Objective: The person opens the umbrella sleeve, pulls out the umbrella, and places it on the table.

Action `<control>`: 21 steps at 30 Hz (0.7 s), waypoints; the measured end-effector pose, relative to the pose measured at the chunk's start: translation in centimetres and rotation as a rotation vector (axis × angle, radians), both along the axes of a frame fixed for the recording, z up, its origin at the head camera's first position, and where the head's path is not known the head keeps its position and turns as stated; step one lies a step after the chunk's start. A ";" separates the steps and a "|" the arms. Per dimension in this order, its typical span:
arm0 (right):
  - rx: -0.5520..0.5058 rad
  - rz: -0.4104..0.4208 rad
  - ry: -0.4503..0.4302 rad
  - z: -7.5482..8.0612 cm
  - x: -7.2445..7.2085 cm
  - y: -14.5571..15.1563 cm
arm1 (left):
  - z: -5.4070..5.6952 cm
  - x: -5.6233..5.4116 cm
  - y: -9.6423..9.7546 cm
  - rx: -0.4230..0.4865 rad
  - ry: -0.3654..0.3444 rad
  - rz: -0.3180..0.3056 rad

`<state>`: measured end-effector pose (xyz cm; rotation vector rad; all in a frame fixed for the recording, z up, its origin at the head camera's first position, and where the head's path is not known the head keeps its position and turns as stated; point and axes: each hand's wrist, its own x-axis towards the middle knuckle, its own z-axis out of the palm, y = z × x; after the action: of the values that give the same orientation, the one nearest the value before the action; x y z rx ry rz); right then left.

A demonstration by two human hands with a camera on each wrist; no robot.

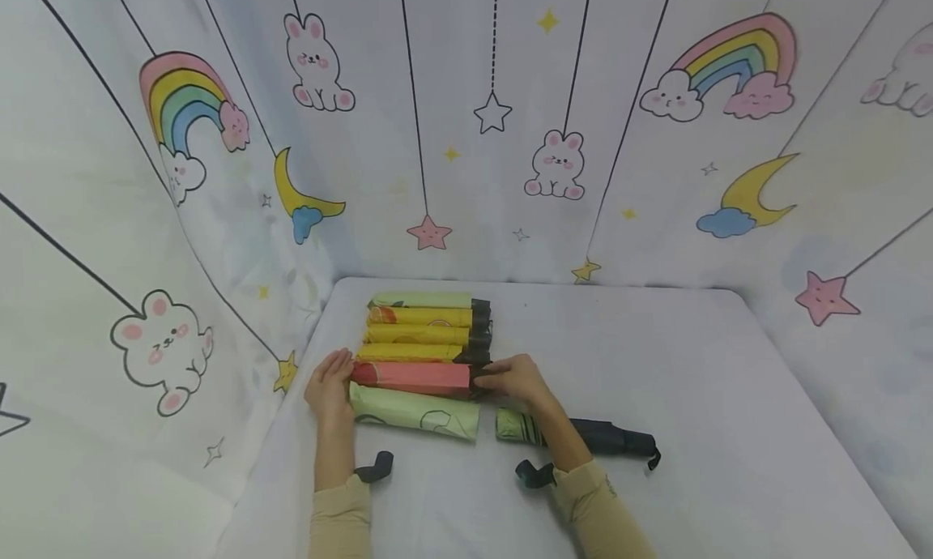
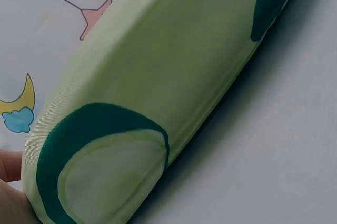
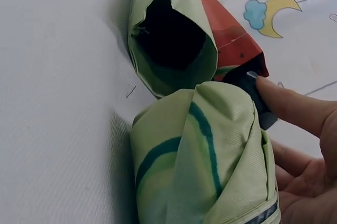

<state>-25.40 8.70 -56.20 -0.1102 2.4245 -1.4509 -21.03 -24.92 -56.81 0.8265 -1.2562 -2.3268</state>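
Observation:
A wrapped red umbrella (image 1: 419,377) with a black end lies crosswise between the hands. My right hand (image 1: 516,378) pinches its black end; the right wrist view shows the thumb (image 3: 295,105) pressing there. My left hand (image 1: 330,385) touches its opposite end with fingers fairly straight, mostly out of the left wrist view. Closer to me lies a pale green sleeve (image 1: 415,411) with an avocado-like print, its open dark mouth facing right. A folded green umbrella (image 3: 179,150) with a black handle (image 1: 612,437) lies under the right forearm.
Behind the red umbrella, several yellow wrapped umbrellas (image 1: 415,334) and a pale green one (image 1: 423,300) lie in a row, black ends to the right. The white table (image 1: 656,356) meets a printed cloth backdrop (image 1: 466,178). Black camera mounts (image 1: 375,467) sit at both wrists.

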 end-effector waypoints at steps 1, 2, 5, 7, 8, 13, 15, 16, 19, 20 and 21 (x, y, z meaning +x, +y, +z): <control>-0.035 -0.003 -0.026 0.0 0.0 0.0 | 0.0 0.0 0.0 0.005 0.003 0.004; -0.062 -0.003 -0.042 0.0 0.0 0.1 | -0.2 -0.1 -0.1 0.010 0.005 0.010; -0.128 0.004 -0.085 0.0 -0.1 0.3 | -0.8 -0.3 -0.1 0.017 0.012 0.021; -0.170 0.003 -0.106 -0.2 -0.2 0.3 | -1.1 -0.4 0.0 0.019 0.014 0.028; -0.181 -0.002 -0.107 -0.2 -0.2 0.3 | -1.2 -0.4 0.0 0.018 0.014 0.029; -0.237 -0.046 -0.126 -0.3 0.0 0.1 | -1.5 -0.5 -0.1 0.018 0.005 0.041; -0.261 -0.059 -0.142 -0.4 0.1 -0.1 | -1.7 -0.5 -0.2 0.022 -0.001 0.048; -0.272 -0.063 -0.149 -0.4 0.2 -0.1 | -1.7 -0.5 -0.3 0.027 -0.001 0.052; -0.311 -0.066 -0.172 -0.4 0.3 -0.1 | -1.9 -0.5 -0.4 0.019 -0.004 0.050; -0.325 -0.068 -0.178 -0.4 0.3 -0.1 | -1.9 -0.6 -0.4 0.022 -0.006 0.049; -0.338 -0.070 -0.182 -0.4 0.4 -0.1 | -1.9 -0.6 -0.3 0.029 -0.006 0.050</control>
<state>-25.03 8.65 -56.56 0.0309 2.0426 -1.8060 -21.64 -25.25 -58.73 0.8653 -1.1932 -2.3100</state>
